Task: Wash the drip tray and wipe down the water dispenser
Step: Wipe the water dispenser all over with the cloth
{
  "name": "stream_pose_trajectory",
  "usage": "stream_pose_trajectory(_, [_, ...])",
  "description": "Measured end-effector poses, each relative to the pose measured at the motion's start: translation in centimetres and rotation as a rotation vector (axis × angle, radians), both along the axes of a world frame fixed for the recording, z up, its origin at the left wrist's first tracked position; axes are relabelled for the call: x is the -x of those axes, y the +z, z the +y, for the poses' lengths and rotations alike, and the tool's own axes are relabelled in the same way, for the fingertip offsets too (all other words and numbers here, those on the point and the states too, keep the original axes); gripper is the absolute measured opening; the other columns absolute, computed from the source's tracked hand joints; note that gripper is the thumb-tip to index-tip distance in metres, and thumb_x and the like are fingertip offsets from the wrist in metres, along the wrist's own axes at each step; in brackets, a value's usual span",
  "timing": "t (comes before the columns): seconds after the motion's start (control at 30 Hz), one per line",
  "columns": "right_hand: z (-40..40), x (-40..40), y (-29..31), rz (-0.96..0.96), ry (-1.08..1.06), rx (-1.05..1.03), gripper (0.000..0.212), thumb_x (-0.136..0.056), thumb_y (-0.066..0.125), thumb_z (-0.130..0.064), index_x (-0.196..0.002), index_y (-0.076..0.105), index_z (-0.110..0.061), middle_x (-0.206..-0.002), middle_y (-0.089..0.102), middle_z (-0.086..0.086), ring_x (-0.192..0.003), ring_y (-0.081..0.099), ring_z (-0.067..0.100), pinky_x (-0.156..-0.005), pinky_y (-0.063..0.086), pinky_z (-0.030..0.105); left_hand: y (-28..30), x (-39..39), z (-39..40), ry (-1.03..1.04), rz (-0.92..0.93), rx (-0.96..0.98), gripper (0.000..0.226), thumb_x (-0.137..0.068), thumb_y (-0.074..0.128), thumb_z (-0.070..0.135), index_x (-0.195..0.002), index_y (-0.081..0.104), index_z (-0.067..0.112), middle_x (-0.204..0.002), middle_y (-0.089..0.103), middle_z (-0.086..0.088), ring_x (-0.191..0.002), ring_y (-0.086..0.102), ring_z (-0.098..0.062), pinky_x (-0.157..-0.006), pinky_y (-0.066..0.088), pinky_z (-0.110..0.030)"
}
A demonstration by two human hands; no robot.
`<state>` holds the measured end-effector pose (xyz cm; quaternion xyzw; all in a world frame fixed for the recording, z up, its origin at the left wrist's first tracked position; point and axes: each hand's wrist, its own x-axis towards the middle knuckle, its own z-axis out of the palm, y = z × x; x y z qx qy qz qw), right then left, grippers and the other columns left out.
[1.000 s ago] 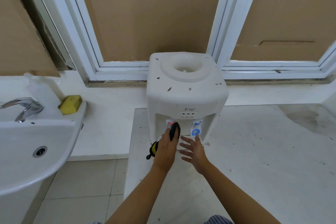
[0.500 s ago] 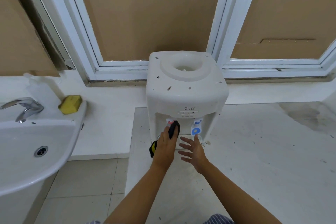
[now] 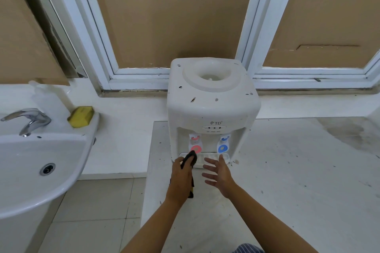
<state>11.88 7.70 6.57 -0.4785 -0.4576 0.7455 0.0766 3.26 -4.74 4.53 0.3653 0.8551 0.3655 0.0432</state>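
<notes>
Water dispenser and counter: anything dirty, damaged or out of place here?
Yes. The water dispenser has dark specks and smears scattered over its white top. The counter right of it carries a large greyish stain and small dark flecks. Cardboard covers the window panes. Nothing looks spilled or tipped.

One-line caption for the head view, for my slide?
Left hand presses a dark cloth at the water dispenser's drip tray; right hand hovers open.
</notes>
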Motion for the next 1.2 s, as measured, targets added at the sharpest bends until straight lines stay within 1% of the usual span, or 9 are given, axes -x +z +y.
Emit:
stream_pose_trajectory(0.1, [-0.1,0.3,0.1,0.002,0.015,-0.004,0.066,-0.101,0.016,-0.057,-0.129,0.059,-0.016,-0.129,0.06,0.012,-0.107,0.062,0.033,-0.091,0.05,0.044,-0.8,-0.3,0.1,0.123,-0.197,-0.202,0.031,-0.101,0.041,0.011,-0.13,0.051,0.007,-0.116,0.049,-0.005,-0.104,0.053,-0.017,-0.093,0.041,-0.019])
stream_pose_trajectory(0.23, [-0.2,0.5,0.5,0.004,0.026,-0.005,0.064,-0.101,0.016,-0.057,-0.124,0.06,-0.017,-0.128,0.061,0.012,-0.105,0.062,0.032,-0.094,0.049,0.045,1.3,0.0,2.0,0.538,-0.81,-0.418,0.035,-0.101,0.039,0.011,-0.135,0.049,0.005,-0.123,0.054,-0.013,-0.112,0.052,-0.026,-0.101,0.043,-0.033])
stream_pose_trajectory(0.33, [-0.2,0.5,0.9,-0.006,0.025,-0.009,0.063,-0.101,0.016,-0.057,-0.12,0.062,-0.018,-0.127,0.062,0.011,-0.106,0.063,0.032,-0.092,0.05,0.044,2.4,1.8,3.0,0.467,-1.201,-0.521,0.033,-0.097,0.042,0.014,-0.123,0.06,0.006,-0.112,0.064,-0.016,-0.104,0.059,-0.033,-0.094,0.049,-0.041])
stream_pose_trajectory(0.47, [-0.1,0.0,1.1,-0.02,0.039,-0.018,0.062,-0.101,0.017,-0.057,-0.12,0.062,-0.018,-0.126,0.062,0.011,-0.11,0.062,0.033,-0.096,0.049,0.046,3.0,3.7,3.6,0.311,-1.277,-0.421,0.025,-0.094,0.042,0.014,-0.096,0.067,0.011,-0.099,0.068,-0.014,-0.089,0.061,-0.028,-0.082,0.05,-0.036])
stream_pose_trajectory(0.57, [0.1,-0.3,1.0,-0.025,0.058,-0.022,0.064,-0.101,0.017,-0.056,-0.125,0.061,-0.016,-0.125,0.062,0.01,-0.11,0.062,0.032,-0.093,0.05,0.044,2.4,5.0,3.6,0.283,-1.29,-0.33,0.025,-0.091,0.044,0.014,-0.101,0.065,0.005,-0.106,0.065,-0.018,-0.091,0.059,-0.029,-0.087,0.048,-0.038])
stream_pose_trajectory(0.7, [0.3,-0.9,0.6,-0.035,0.075,-0.036,0.064,-0.101,0.017,-0.057,-0.123,0.063,-0.018,-0.123,0.063,0.008,-0.106,0.064,0.029,-0.087,0.052,0.04,2.7,5.6,3.5,0.199,-1.412,-0.3,0.028,-0.087,0.042,0.014,-0.099,0.064,0.001,-0.088,0.064,-0.015,-0.079,0.057,-0.026,-0.069,0.048,-0.031])
stream_pose_trajectory(0.9, [0.7,-2.2,0.7,-0.056,0.109,-0.08,0.051,-0.102,0.028,-0.052,-0.122,0.063,-0.021,-0.122,0.064,0.005,-0.106,0.064,0.026,-0.083,0.052,0.035,1.3,3.3,3.0,0.204,-1.519,-0.102,0.028,-0.084,0.048,0.017,-0.1,0.065,0.002,-0.088,0.062,-0.015,-0.075,0.055,-0.029,-0.063,0.047,-0.029])
stream_pose_trajectory(1.03, [0.9,-3.9,1.1,-0.059,0.167,-0.167,0.045,-0.085,0.058,-0.053,-0.122,0.061,-0.027,-0.12,0.065,0.0,-0.106,0.064,0.022,-0.084,0.054,0.032,1.3,0.2,2.3,0.058,-1.563,-0.048,0.034,-0.089,0.049,0.025,-0.109,0.067,0.004,-0.096,0.069,-0.015,-0.085,0.061,-0.026,-0.069,0.05,-0.029])
stream_pose_trajectory(1.2, [1.6,-6.6,2.3,0.047,0.132,-0.293,0.025,-0.094,0.059,-0.036,-0.11,0.07,-0.019,-0.105,0.073,0.005,-0.093,0.069,0.022,-0.084,0.057,0.031,3.5,-1.5,2.6,-0.177,-1.51,-0.027,0.045,-0.085,0.065,0.041,-0.117,0.066,0.009,-0.112,0.069,-0.015,-0.093,0.062,-0.024,-0.081,0.052,-0.033])
